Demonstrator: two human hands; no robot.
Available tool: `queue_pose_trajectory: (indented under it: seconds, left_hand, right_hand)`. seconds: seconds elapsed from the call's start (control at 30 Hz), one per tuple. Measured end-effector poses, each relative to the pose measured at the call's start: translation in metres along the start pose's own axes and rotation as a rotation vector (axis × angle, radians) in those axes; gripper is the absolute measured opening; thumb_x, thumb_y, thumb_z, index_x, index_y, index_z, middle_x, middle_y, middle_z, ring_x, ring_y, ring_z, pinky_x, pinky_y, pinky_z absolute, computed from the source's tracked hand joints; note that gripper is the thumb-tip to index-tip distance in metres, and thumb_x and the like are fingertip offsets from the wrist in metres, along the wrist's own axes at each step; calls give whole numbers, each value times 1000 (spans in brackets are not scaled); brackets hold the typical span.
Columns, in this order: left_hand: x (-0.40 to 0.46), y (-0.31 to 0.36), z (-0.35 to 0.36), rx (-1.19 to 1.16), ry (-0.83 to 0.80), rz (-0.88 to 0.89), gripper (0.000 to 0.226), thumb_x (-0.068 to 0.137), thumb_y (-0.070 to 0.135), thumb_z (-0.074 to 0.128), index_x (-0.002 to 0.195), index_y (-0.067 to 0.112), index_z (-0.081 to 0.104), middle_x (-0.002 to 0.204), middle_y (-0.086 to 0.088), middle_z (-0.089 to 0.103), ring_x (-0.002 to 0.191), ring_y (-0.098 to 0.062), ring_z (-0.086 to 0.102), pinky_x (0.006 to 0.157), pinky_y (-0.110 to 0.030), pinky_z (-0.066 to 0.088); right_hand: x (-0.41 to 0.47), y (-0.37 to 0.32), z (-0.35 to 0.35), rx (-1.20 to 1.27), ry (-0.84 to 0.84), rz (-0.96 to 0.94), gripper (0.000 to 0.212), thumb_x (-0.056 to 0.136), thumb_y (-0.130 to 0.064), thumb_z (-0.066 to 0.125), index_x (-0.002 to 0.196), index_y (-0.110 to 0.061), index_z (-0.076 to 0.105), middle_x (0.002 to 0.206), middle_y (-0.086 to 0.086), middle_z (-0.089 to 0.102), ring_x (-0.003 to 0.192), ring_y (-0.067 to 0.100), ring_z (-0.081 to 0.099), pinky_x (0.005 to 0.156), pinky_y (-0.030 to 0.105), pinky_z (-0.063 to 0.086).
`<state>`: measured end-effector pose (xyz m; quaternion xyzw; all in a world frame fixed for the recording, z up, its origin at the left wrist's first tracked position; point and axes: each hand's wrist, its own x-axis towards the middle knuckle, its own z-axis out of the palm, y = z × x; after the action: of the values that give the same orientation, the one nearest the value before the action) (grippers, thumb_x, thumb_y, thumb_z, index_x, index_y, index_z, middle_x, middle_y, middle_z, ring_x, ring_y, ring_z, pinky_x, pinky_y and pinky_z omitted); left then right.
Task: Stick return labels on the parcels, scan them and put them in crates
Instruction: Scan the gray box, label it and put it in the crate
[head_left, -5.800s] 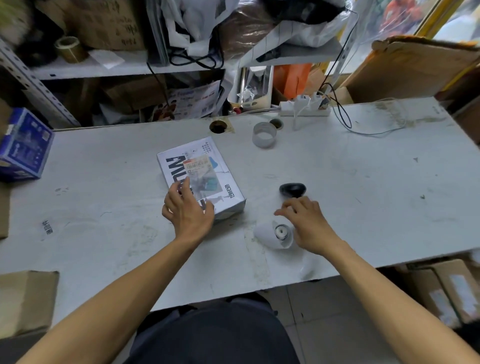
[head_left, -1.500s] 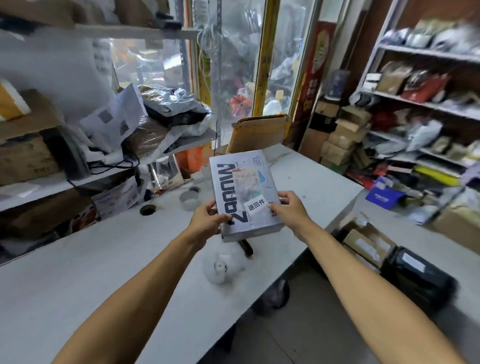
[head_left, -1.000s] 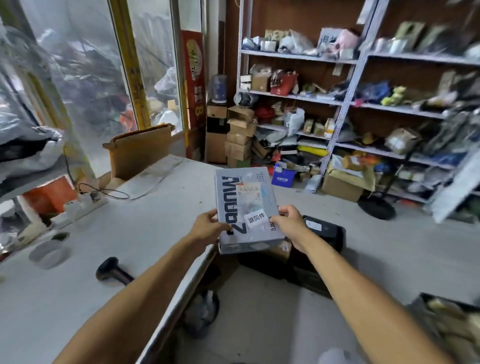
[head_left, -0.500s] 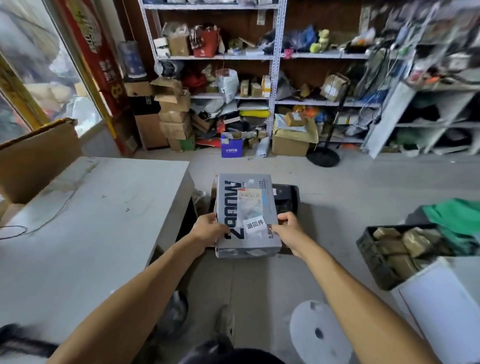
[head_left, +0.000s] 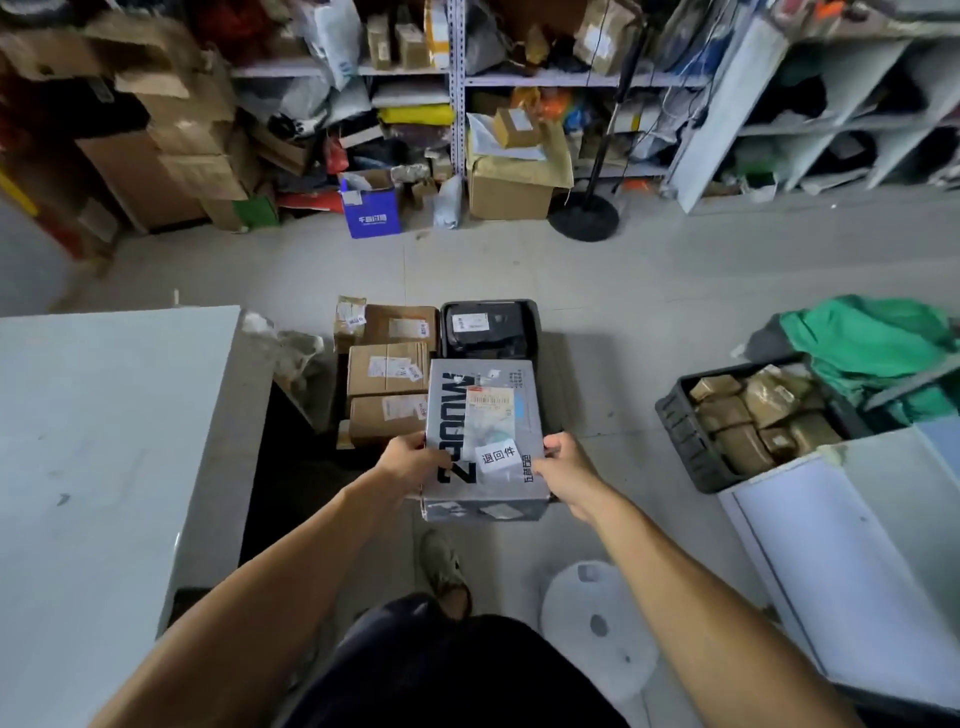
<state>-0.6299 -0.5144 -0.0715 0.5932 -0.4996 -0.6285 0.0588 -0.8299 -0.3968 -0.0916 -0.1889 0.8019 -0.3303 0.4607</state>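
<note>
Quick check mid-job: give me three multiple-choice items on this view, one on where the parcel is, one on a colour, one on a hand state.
1. Where is the grey parcel?
A. On the white table
B. Held in the air above the floor boxes
C. Inside the black crate

2. What colour is the cloth heap behind the black crate?
A. Green
B. Red
C. Yellow

3. How is the left hand?
A. Hanging idle
B. Flat on the table
C. Gripping the parcel's edge

Answers: 1 B, both hands carry it, the right hand opposite; 2 A, plainly green; 3 C, thumb lies on the parcel's top.
</note>
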Motion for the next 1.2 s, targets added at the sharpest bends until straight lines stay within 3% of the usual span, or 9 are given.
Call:
queue_pose_trajectory:
  seconds: [0.3,0.4,0.5,0.57,0.77,0.87,0.97,1.07,1.2]
  left_hand:
    - [95,55,18,67,-116,-94,23,86,7,75,108,8,70,97,-10,75,91,-29,74,88,-42,61]
    - [119,71,26,52,-133,-149,11,89,8,74,98,11,69,94,-8,74,91,-29,73,92,-43,59]
    - [143,88,33,53,-137,-190,8,90,8,72,94,14,69,92,-7,74,93,-30,73,92,-45,59]
    - [164,97,37,47,-138,-218,8,89,10,73,96,15,71,95,-9,76,92,-29,75,91,-47,59]
    - [238,129,56,16,-75,-334,13,90,8,71,86,20,72,99,-12,76,96,-33,74,92,-52,58]
    - [285,141,68,-6,-56,-401,15,90,8,71,85,22,73,103,-14,76,99,-35,73,92,-55,58]
    - [341,148,84,8,-47,-437,17,93,8,70,89,24,69,112,-14,74,104,-32,72,94,-52,57]
    - [401,140,97,-31,-25,-482,19,94,5,68,110,16,70,112,-10,72,101,-27,71,86,-39,60]
    - [508,84,114,-33,-36,-536,37,95,10,68,131,19,63,118,-6,71,95,-16,71,67,-26,61]
  right_hand:
    - [84,-22,-22,-18,45,108,29,84,-13,63,112,-18,59,107,2,68,98,21,66,75,32,54]
    - [105,-33,-33,-4,53,144,29,82,-16,66,110,-20,59,108,1,68,97,20,66,82,36,57]
    - [130,-42,-42,-22,26,169,36,77,-22,65,113,-17,62,109,3,69,98,22,68,66,28,52]
    - [153,-51,-48,-16,15,195,33,85,-16,65,117,-18,58,109,4,67,95,19,66,63,26,48]
    - [249,-72,-69,-64,-110,270,32,96,-12,60,125,-19,49,112,5,63,91,15,64,62,26,47]
    - [315,-76,-77,-119,-173,283,38,93,-15,62,130,-18,52,115,4,65,96,18,66,71,30,54]
    - [385,-70,-72,-164,-211,310,43,91,-19,63,133,-22,52,120,2,64,100,19,65,82,35,57]
    - [446,-55,-57,-156,-239,361,48,88,-23,65,134,-24,51,120,1,64,100,19,66,88,41,57]
    - [546,1,-17,-147,-246,428,60,71,-33,65,130,-25,54,120,3,66,99,22,67,76,35,56]
